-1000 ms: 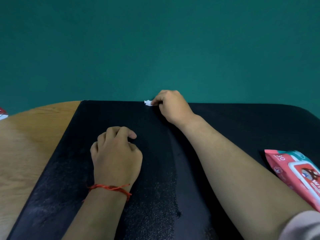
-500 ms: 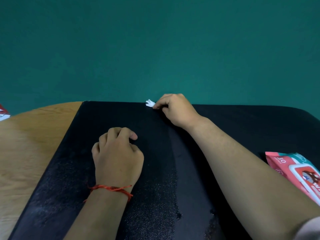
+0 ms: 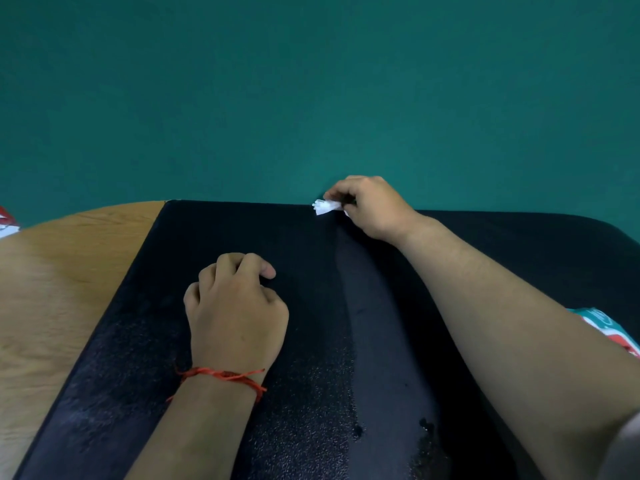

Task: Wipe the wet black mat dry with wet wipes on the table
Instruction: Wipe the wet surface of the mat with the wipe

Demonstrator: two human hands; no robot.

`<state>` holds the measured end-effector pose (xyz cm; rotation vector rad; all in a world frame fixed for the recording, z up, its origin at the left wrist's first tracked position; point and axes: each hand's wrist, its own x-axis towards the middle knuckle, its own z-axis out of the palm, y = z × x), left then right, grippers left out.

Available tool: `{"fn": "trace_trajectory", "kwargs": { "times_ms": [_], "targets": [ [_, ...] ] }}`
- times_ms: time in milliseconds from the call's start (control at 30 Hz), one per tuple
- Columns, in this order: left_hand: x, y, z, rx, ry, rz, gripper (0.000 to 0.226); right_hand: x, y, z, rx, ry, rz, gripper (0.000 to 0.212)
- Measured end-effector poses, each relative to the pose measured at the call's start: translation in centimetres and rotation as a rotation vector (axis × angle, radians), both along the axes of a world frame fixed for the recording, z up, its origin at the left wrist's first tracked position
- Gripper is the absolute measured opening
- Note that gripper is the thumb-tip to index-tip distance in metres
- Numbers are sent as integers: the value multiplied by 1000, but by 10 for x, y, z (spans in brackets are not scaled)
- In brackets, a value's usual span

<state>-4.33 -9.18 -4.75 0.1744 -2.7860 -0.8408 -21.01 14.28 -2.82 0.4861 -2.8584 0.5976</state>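
Observation:
A black mat (image 3: 311,341) covers most of the wooden table (image 3: 52,289). It carries fine droplets near me and a smooth streak down its middle. My right hand (image 3: 372,207) is at the mat's far edge, shut on a crumpled white wipe (image 3: 323,206) that sticks out to the left of my fingers. My left hand (image 3: 235,310) rests on the mat as a loose fist, holding nothing, with a red string on the wrist.
A pink and teal wet wipes pack (image 3: 609,329) lies on the mat at the right, partly hidden behind my right forearm. A red and white object (image 3: 7,221) pokes in at the left edge. A teal wall rises behind the table.
My right hand with the wipe has shifted slightly right along the far edge, and more of the wipe shows. The left hand has stayed put.

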Motion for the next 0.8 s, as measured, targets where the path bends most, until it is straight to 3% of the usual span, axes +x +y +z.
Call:
{"fn": "trace_trajectory", "kwargs": {
  "times_ms": [167,800],
  "targets": [
    [-1,-1,0,-10,-7,-7,34,-1,11,1,78,4,-17,51],
    [-1,2,0,-36,-11,2,33,65,14,-8,-42,-9,34,45]
  ]
}}
